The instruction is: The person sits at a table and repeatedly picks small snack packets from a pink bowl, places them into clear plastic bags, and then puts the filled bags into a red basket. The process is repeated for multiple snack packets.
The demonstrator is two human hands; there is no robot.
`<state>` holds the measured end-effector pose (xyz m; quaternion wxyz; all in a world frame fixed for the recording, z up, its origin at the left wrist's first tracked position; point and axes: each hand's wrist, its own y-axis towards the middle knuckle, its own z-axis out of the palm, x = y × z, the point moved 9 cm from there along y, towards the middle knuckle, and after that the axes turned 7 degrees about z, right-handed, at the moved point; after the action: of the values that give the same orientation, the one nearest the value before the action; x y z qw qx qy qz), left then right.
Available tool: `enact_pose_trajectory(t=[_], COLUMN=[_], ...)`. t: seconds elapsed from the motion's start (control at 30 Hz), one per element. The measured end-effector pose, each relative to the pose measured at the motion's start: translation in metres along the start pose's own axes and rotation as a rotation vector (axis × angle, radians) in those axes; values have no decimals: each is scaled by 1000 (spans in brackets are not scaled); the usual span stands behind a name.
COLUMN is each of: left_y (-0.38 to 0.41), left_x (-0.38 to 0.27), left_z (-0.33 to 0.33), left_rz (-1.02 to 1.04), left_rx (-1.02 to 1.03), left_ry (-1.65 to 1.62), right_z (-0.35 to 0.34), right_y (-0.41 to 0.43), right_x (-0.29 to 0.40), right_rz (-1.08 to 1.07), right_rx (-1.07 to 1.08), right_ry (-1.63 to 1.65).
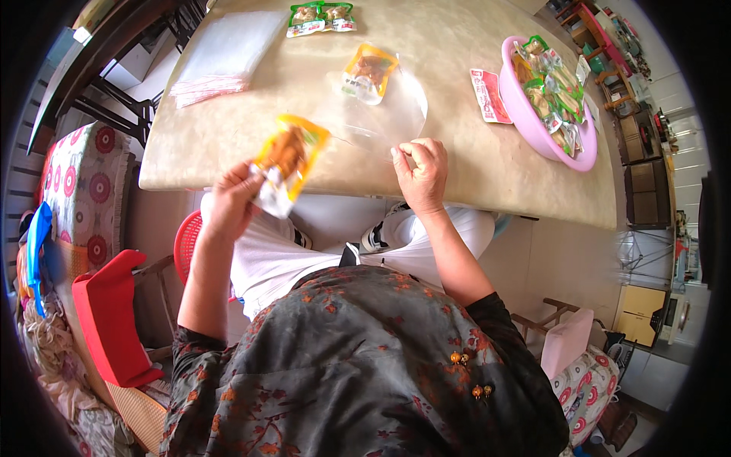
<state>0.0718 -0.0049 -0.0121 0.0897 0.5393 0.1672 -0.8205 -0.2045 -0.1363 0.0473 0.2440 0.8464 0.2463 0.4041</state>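
My left hand (234, 197) holds a yellow-edged food pouch (291, 157) by its side, above the table's near edge. Brown food shows through its window, and the pouch is slightly blurred. On the table lies a clear plastic bag (382, 123), faint against the tabletop. A second yellow-edged pouch (370, 71) is at its far end; whether it lies inside or under the film is hard to tell. My right hand (424, 174) is at the bag's near edge, thumb and curled forefinger appearing to pinch the film.
A stack of clear bags (228, 51) lies at the table's (320, 165) far left. Two green-edged pouches (322, 18) sit at the back. On the right, a pink basin (562, 157) holds several pouches, beside a red-and-white packet (490, 96). A red-covered stool (111, 320) stands left.
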Motion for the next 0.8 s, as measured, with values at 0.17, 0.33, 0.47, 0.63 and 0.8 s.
enact_pose_trajectory(t=[0.17,0.33,0.47,0.63,0.8], left_y=[-23,4,28,56,84], left_x=[29,38,36,36,54], left_z=[64,102,129,149,159], left_rz=[-185,-210,-161,-136,-206], left_rx=[140,120,131,106,43], left_ry=[8,-90,-111,-85,-69], right_z=[-3,-6,-9,-14,-19], right_y=[-1,0,2,1,0], right_x=[0,2,4,1,-4], right_rz=[-14,-35,-52,-23,20], right_rx=[-17,-30,-33,-63,-128], right_ry=[20,37,87,111,153])
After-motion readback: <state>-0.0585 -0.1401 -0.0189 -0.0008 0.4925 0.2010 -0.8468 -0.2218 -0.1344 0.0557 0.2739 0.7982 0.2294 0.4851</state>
